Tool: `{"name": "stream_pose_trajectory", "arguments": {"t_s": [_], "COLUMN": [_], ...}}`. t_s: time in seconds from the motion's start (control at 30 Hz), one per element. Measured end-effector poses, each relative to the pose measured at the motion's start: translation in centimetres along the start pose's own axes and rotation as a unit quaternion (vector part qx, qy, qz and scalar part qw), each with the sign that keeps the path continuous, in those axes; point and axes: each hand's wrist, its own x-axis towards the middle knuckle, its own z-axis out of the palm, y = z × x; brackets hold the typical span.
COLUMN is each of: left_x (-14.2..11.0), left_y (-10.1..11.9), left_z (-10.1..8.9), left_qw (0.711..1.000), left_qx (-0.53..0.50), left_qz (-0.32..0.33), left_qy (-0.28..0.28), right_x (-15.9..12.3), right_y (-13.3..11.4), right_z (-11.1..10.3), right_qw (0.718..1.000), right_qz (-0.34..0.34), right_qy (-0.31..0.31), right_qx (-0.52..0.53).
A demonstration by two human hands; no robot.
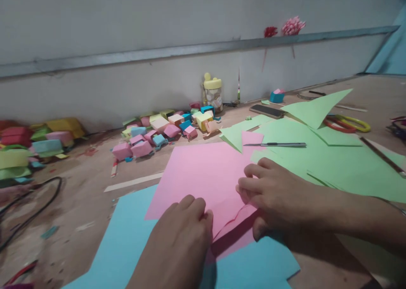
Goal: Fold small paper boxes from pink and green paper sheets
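Note:
A pink sheet of paper (pixel 193 170) lies over light blue paper (pixel 123 234), its near edge lifted and bent upward with an uneven line along it. My left hand (pixel 182 234) has its fingers curled at the near left part of that edge; the fingertips are partly hidden. At the right end of the same edge, my right hand (pixel 272 191) grips the pink sheet, fingers bent on top and thumb below. Just beyond my right hand, a slim metallic pen-like tool (pixel 275 144) rests on green paper (pixel 333 166) and a small pink piece.
Small folded paper boxes (pixel 142 148) are heaped against the wall, with larger ones (pixel 47 147) at left. A lidded jar (pixel 212 95) stands behind. A phone (pixel 266 111), scissors (pixel 352 124) and a dark stick (pixel 382 157) lie right. A black cable (pixel 58 187) curves at left.

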Motion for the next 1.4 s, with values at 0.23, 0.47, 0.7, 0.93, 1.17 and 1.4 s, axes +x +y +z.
{"name": "stream_pose_trajectory", "arguments": {"t_s": [0.23,0.47,0.7,0.93,1.17,1.4], "left_x": [-0.7,-0.1,1.1,0.5,0.7,1.1], "left_y": [-1.0,-2.5,-1.0,-1.4,-0.8,-0.2], "left_z": [0.8,0.5,0.7,2.2,2.3,2.5], "left_qw": [0.998,0.981,0.966,0.965,0.939,0.949], "left_qx": [0.018,-0.114,-0.248,-0.232,-0.260,-0.239], "left_qz": [-0.034,-0.084,0.015,0.024,-0.131,-0.135], "left_qy": [0.049,0.135,0.066,0.124,0.184,0.154], "right_x": [0.1,-0.2,-0.6,-1.3,-1.1,-0.9], "right_y": [-0.2,-0.1,-0.2,-0.9,-1.3,-1.2], "right_z": [-0.3,0.0,0.2,-0.9,-0.1,1.6], "right_qw": [1.000,1.000,1.000,0.992,0.991,0.979], "right_qz": [-0.004,-0.004,-0.006,-0.054,-0.070,0.006], "right_qy": [-0.015,-0.013,0.010,0.109,0.036,0.091], "right_qx": [0.005,0.013,0.014,0.028,0.111,0.182]}}
